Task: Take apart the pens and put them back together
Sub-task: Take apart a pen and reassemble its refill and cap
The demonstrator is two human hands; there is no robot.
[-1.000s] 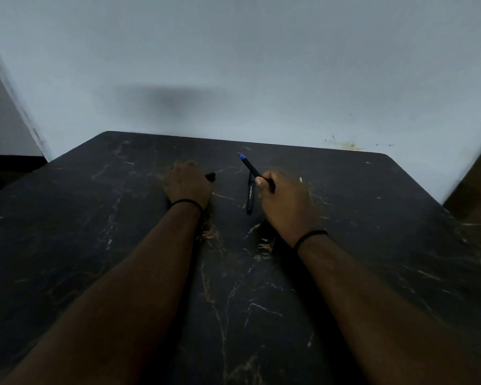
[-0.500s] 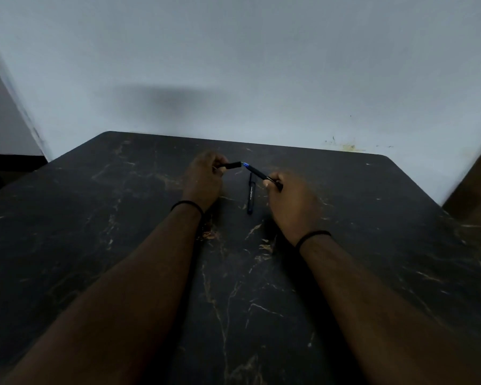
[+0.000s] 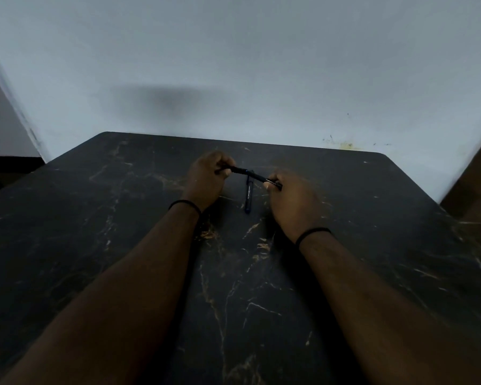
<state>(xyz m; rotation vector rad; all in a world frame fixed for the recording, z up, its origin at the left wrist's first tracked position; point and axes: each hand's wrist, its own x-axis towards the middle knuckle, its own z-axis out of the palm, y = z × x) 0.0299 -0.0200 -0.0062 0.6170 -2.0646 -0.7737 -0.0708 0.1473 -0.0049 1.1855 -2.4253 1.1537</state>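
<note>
A dark pen (image 3: pixel 257 177) with a blue band hangs just above the black marble table (image 3: pixel 122 245), stretched between both hands. My left hand (image 3: pixel 206 177) pinches the black cap (image 3: pixel 235 170) at the pen's left end. My right hand (image 3: pixel 292 202) pinches the barrel's right end. The cap sits over the pen's tip, level with the blue band. A second dark blue pen (image 3: pixel 248 197) lies on the table below, between the hands, pointing toward me.
A pale wall (image 3: pixel 233 65) rises right behind the table's far edge. A brown piece of furniture (image 3: pixel 475 184) stands past the table's right corner. Both wrists wear thin black bands.
My left hand lifted the cap off the table and brought it right to the pen's blue tip. My right hand tilted the pen down toward level; the cap now covers the tip.
</note>
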